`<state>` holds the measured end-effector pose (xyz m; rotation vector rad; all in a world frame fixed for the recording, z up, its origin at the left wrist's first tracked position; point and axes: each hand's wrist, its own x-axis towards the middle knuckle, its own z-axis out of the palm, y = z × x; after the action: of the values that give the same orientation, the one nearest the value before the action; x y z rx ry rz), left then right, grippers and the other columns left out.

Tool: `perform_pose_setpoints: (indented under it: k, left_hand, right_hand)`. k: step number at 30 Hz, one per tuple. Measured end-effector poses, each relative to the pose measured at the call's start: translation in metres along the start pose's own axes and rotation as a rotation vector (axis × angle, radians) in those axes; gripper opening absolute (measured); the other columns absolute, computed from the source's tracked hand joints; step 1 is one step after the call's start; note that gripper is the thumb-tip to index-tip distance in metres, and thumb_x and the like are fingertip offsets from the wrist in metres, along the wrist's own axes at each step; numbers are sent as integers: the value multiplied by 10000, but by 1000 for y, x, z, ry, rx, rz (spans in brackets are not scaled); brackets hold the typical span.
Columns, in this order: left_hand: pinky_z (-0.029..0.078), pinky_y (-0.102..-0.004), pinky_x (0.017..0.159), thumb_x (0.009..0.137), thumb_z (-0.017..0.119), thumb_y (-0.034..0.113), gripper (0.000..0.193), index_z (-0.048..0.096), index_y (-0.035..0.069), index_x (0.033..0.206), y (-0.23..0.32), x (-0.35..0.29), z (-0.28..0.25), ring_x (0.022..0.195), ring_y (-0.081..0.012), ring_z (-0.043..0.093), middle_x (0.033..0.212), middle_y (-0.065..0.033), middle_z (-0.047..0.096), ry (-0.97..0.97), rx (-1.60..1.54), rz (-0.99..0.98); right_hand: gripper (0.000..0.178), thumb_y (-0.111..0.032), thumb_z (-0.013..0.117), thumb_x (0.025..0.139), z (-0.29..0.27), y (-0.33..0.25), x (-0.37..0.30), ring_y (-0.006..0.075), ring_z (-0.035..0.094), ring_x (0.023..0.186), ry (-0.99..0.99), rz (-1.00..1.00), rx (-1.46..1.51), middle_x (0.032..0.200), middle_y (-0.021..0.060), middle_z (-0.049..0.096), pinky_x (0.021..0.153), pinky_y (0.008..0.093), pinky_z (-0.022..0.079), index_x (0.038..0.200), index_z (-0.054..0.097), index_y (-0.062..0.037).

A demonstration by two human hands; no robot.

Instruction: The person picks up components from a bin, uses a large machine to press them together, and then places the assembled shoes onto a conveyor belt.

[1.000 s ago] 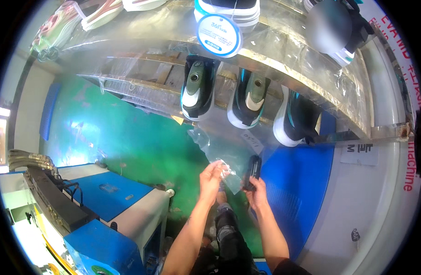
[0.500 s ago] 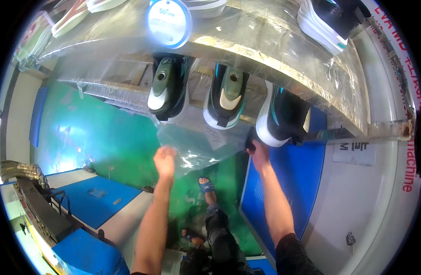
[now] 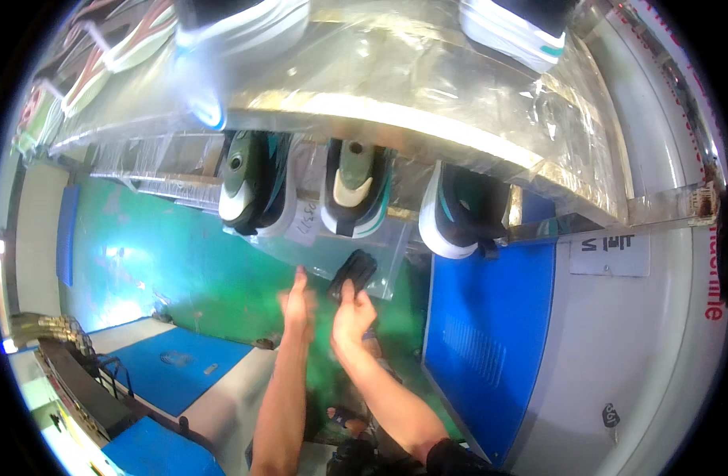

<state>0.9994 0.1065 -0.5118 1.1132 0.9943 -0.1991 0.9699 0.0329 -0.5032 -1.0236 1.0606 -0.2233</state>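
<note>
My right hand (image 3: 352,317) grips a small, dark, oblong object (image 3: 356,272) with a ridged surface; its exact kind I cannot make out. Beside it, slightly blurred, my left hand (image 3: 298,308) is raised with fingers apart and nothing visible in it. A clear plastic bag (image 3: 389,258) hangs behind the dark object, below the lower shelf. Above my hands, three black-and-white shoes stand in a row: a left shoe (image 3: 279,194) and a middle shoe (image 3: 368,210), each with a green last inside, and a dark right shoe (image 3: 451,218).
The plastic-wrapped upper shelf (image 3: 364,71) overhangs the row and carries more shoes, with pale soles (image 3: 134,36) at its left end. A blue panel (image 3: 491,341) stands at right, beside a grey machine casing (image 3: 594,349). Hoses (image 3: 51,327) and a blue box (image 3: 162,452) lie at lower left.
My right hand has moved left, toward my left hand, and the dark object now shows in it. My left hand has shifted slightly and its fingers have loosened. The view has shifted.
</note>
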Motion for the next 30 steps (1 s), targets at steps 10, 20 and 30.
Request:
perform_pose_setpoints:
  k: [10,20,30]
  left_hand:
    - [488,-208,644,919,569,116,184,566,12,1070,17,9,-31,796,-109,601,963,-62,638,-169,34,80]
    - [440,-203,652,872,653,174,230,598,1,1013,19,-16,-40,743,-87,565,903,-53,636,-222,-14,48]
    - [461,-194,635,855,671,121,140,608,20,930,9,-21,-34,693,-90,568,815,-38,630,-203,68,81]
  right_hand:
    - [73,-120,602,885,-143,-68,11,84,533,751,-280,164,-34,847,-15,600,691,239,418,932,604,-64]
    - [221,-162,543,903,-94,-62,76,201,592,973,-631,418,286,1035,89,621,848,397,493,1075,551,-24]
    - [214,-140,562,910,-118,-61,37,186,590,942,-517,310,47,1044,76,611,755,325,484,1093,527,-33]
